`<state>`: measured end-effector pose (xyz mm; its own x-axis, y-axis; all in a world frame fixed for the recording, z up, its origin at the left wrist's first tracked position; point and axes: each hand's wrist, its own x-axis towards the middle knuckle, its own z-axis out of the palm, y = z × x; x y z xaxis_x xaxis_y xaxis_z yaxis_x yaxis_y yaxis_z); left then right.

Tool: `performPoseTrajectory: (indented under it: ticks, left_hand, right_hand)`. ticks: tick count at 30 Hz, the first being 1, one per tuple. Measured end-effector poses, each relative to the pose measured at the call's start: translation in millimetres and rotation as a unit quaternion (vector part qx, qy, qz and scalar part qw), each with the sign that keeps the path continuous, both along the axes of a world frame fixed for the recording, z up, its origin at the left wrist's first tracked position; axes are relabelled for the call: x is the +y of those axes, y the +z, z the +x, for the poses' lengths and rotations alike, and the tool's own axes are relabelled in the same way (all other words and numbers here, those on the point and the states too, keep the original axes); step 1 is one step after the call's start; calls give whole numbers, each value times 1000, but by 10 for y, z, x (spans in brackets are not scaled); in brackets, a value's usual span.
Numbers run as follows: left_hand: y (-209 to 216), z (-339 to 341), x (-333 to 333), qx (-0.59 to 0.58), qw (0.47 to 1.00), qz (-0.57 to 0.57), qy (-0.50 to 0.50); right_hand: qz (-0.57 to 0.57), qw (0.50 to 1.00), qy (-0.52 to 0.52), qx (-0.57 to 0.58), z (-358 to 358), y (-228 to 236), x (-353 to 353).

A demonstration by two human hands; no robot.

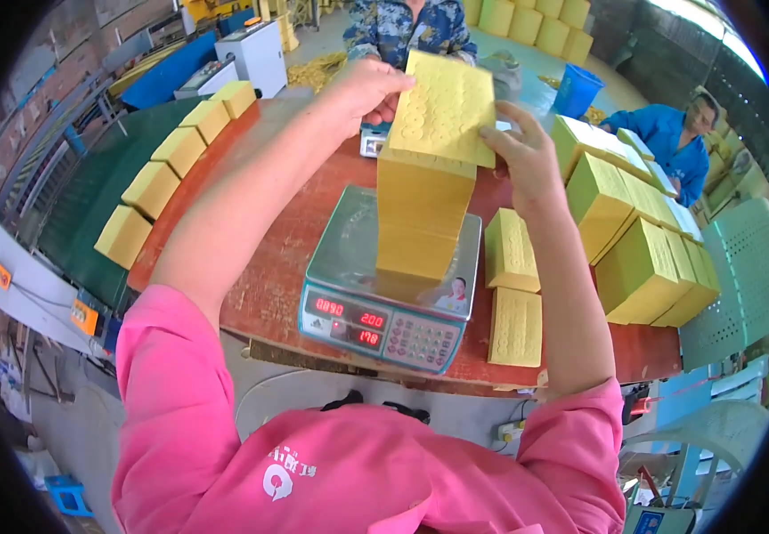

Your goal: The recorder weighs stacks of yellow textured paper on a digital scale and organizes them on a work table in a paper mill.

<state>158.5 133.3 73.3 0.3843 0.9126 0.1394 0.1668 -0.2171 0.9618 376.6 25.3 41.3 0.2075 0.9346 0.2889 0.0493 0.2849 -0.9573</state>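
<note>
My left hand pinches the left edge of a sheaf of yellow embossed paper. At its right edge, the thumb and fingers of my right hand are closed on the same sheaf. The sheaf is tilted over the top of a tall yellow paper stack; whether it rests on that stack I cannot tell. The stack stands on the steel pan of a digital scale with lit red digits and a keypad. Two small yellow paper bundles lie right of the scale.
Large yellow paper blocks crowd the right of the red table. Several yellow blocks line a green surface at left. Two people are across the table, one in camouflage, one in blue. A blue bin stands behind.
</note>
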Motion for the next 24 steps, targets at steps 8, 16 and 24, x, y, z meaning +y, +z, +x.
performPoseTrajectory:
  ticks: [8,16,24]
  left_hand:
    - [-455,-87,407,34,997,-59,-34]
    - [-515,-106,350,25,998,-42,-34]
    - [-722,-69,522,127,978,163,5]
  right_hand:
    - [-5,995,-51,-88,-156,-222,174]
    - [22,981,-102,-164,-154,-358,196]
    - [42,959,-172,-222,-266,-392,121]
